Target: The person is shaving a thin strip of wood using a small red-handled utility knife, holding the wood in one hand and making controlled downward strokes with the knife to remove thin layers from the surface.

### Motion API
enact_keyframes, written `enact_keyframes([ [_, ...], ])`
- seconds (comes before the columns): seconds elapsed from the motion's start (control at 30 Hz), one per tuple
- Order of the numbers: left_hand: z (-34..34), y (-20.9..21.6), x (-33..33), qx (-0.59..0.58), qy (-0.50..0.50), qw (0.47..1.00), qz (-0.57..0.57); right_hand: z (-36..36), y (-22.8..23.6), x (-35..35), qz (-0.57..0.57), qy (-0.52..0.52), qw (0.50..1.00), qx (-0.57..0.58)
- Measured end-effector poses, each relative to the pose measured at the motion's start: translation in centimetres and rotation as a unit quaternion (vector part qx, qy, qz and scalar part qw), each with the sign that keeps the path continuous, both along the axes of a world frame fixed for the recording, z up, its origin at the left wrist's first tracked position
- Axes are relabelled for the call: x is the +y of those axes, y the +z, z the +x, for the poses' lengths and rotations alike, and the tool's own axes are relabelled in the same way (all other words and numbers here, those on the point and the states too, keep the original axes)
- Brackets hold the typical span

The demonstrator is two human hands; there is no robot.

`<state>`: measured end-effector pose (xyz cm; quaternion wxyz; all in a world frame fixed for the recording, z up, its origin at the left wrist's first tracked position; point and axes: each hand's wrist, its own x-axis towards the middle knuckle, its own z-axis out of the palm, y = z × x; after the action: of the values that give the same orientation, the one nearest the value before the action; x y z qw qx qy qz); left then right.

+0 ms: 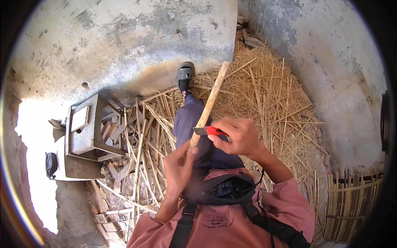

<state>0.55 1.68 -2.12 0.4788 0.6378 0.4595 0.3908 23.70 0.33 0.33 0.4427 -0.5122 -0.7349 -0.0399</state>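
Observation:
My left hand (178,168) grips the near end of a long pale bamboo stick (211,99) that slants up and away over my outstretched leg. My right hand (237,135) holds a small knife with a red handle (211,131); its grey blade rests against the stick just above my left hand. Both hands are close together above my lap.
Split bamboo strips (142,144) lie piled on the floor at left, beside a small grey wooden stool (84,132). Straw (264,91) covers the floor at right. A woven bamboo piece (351,202) stands at lower right. My shoe (184,76) rests near the grey wall.

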Motion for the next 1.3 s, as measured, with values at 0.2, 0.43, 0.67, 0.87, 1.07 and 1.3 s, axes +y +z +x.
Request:
enact_keyframes([
  [0.2,-0.2,-0.1,-0.1,0.023,0.001,1.000,0.019,-0.1,-0.5,0.0,0.010,0.000,1.000,-0.008],
  [0.43,0.0,1.1,-0.5,0.002,-0.006,1.000,0.000,0.2,0.0,0.0,0.025,-0.019,0.999,-0.016],
  [0.67,-0.4,1.4,-0.7,0.010,-0.005,0.999,-0.050,0.5,0.3,0.6,0.040,-0.027,0.999,-0.004],
  [0.87,-1.9,0.5,-2.6,0.030,-0.041,0.997,-0.060,9.5,0.9,4.3,-0.012,-0.227,0.969,0.098],
  [1.07,-2.3,-0.4,-0.8,0.014,-0.047,0.997,-0.062,10.7,1.9,3.2,-0.052,-0.211,0.951,0.221],
  [1.3,-1.6,0.9,0.8,-0.048,-0.111,0.981,-0.151,2.5,-0.8,1.4,-0.007,0.004,0.995,0.099],
])
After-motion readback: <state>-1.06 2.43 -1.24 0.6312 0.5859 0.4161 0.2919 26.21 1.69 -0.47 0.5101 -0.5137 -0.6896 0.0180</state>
